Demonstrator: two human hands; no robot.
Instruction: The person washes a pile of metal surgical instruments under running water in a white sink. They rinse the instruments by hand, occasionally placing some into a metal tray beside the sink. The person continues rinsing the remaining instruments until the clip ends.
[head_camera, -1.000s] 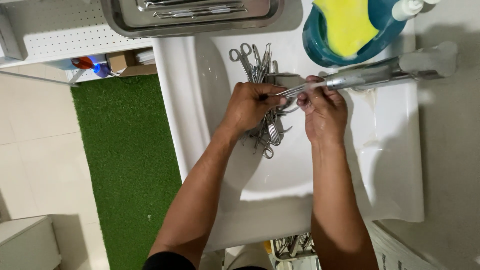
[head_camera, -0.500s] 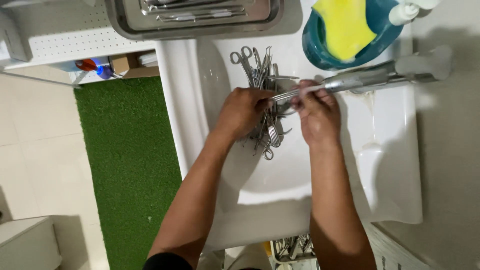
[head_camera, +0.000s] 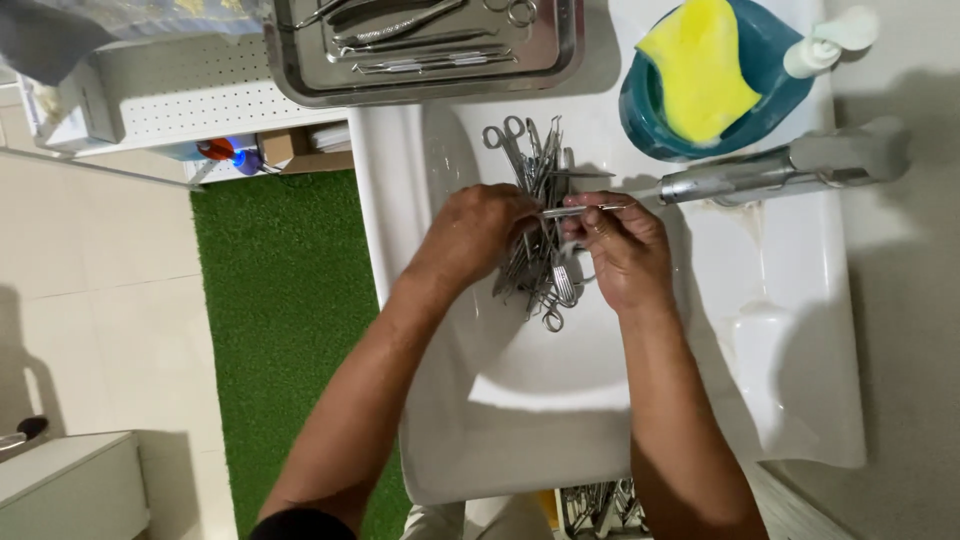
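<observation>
Grip: both hands pinch one slim steel instrument over the sink.
Left hand and right hand have shifted lower since before; instrument pile lies just beneath, faucet beyond.

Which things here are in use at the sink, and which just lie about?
In use: left hand, right hand, instrument held between them, instrument pile, sink.

Lying about: tray, sponge, blue dish, tap, green mat.
</observation>
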